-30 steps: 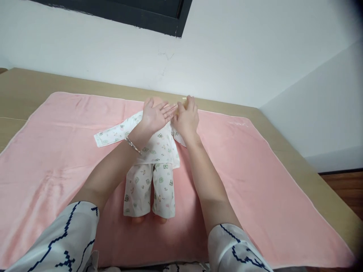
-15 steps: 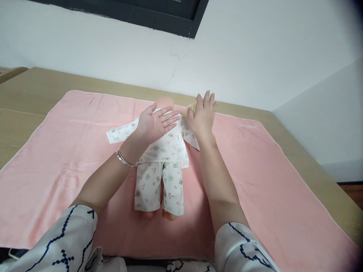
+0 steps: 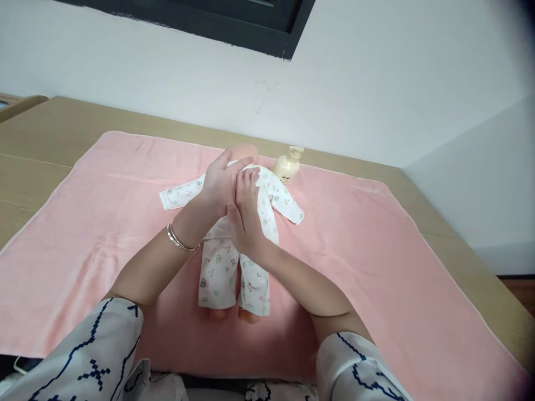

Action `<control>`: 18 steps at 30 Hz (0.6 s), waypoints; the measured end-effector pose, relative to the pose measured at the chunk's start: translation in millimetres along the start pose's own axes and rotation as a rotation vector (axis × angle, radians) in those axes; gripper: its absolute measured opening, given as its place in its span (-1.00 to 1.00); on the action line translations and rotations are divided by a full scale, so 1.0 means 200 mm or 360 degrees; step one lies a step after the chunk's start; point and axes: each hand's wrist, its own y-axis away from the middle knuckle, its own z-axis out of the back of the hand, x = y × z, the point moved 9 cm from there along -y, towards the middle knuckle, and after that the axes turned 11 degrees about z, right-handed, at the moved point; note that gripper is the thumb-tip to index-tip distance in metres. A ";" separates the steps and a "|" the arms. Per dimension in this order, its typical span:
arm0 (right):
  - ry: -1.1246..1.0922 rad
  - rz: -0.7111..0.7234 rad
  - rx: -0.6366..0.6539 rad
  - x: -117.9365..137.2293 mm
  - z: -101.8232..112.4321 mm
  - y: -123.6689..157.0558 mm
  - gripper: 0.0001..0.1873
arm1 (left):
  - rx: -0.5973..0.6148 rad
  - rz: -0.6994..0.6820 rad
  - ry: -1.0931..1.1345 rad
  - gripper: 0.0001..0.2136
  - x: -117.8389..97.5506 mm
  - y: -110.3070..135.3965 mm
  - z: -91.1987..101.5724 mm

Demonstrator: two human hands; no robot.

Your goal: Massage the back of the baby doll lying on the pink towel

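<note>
My left hand (image 3: 220, 181) is palm up with its fingers stretched out, above the chest of a doll (image 3: 267, 200). Against its palm and heel lies my right hand (image 3: 247, 209), palm facing it, fingers straight. Neither hand grips anything. The doll lies on its back in white printed pyjamas, arms out to the sides, feet toward me. My hands cover part of its chest, and only the bare top of its head shows beyond them. Just past the doll's right-hand sleeve stands a cream pump bottle (image 3: 287, 165).
A pink blanket (image 3: 355, 267) is spread under the doll over a wooden table (image 3: 54, 131). Behind the table rises a white wall (image 3: 355, 83) with a dark frame (image 3: 251, 28) at the top. A wooden chair-like edge (image 3: 25, 106) shows at far left.
My right hand has left the pump bottle, moving left and toward me onto my left palm. The bottle and the doll's sleeve are now uncovered. My left hand has barely moved.
</note>
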 end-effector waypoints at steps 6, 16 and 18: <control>-0.0436 0.0149 0.0017 0.22 0.15 0.02 -0.27 | -0.0355 -0.0819 -0.0533 -0.55 -0.09 0.20 -0.07; -0.0360 0.0010 -0.0318 0.10 0.43 -0.03 -0.27 | 0.0195 -0.1084 -0.1135 -0.45 0.27 0.40 -0.41; -0.0219 0.0059 -0.0374 0.18 0.45 0.00 -0.33 | 0.0265 -0.1060 -0.1165 -0.44 0.25 0.46 -0.43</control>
